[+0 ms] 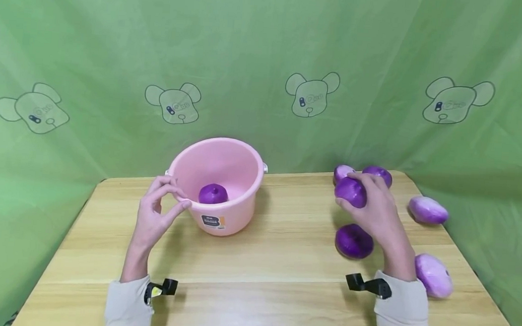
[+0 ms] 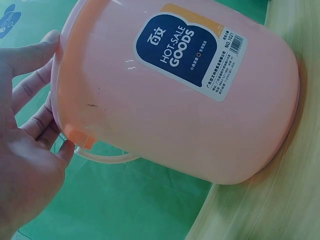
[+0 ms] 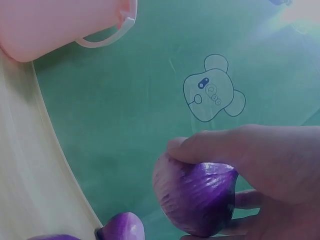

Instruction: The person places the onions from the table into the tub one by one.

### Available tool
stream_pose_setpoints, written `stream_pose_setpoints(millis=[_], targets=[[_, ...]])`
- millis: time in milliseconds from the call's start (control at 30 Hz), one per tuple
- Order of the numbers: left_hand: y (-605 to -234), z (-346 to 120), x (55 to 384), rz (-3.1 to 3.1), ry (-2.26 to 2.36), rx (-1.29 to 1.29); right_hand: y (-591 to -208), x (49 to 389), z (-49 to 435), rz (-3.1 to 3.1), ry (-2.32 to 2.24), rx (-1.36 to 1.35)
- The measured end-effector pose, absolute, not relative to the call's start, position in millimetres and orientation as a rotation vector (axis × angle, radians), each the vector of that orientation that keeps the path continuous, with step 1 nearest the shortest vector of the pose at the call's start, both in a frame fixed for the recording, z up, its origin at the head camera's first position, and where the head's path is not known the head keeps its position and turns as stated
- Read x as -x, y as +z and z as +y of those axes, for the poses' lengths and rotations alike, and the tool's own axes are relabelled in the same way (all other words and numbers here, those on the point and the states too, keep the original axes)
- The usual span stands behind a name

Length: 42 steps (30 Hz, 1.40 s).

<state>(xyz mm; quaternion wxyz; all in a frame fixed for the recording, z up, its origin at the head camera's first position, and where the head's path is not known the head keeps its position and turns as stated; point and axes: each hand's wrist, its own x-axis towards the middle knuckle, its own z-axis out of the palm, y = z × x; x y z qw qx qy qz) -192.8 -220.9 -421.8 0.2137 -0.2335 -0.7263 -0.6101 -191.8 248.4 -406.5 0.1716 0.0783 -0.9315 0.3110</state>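
Note:
My left hand (image 1: 154,216) pinches the near left rim of a pink bucket (image 1: 234,216), thumb outside and fingers over the edge, as the left wrist view also shows. Inside the bucket lies a purple onion (image 1: 213,194). Over the right part of the table, my right hand (image 1: 378,211) grips another purple onion (image 1: 350,191) between thumb and fingers. In the right wrist view that held onion (image 3: 195,195) appears raised off the table. Just below the right hand a dark purple onion (image 1: 354,241) lies on the wood.
Behind the right hand lie two more onions, one pale (image 1: 343,173) and one purple (image 1: 380,174). Farther right are two whitish-purple onions, one (image 1: 428,210) near the table's edge, another (image 1: 433,276) beside the right wrist. A green curtain (image 1: 250,56) hangs behind the wooden table (image 1: 251,304).

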Motion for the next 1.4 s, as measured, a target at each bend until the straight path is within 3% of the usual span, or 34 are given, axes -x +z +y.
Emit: stream_pose_setpoints(millis=[1400], targets=[[-423,-221,194,-1.989,-1.696,0.668,-394,185,219,-2.499,0.89,-0.322]])
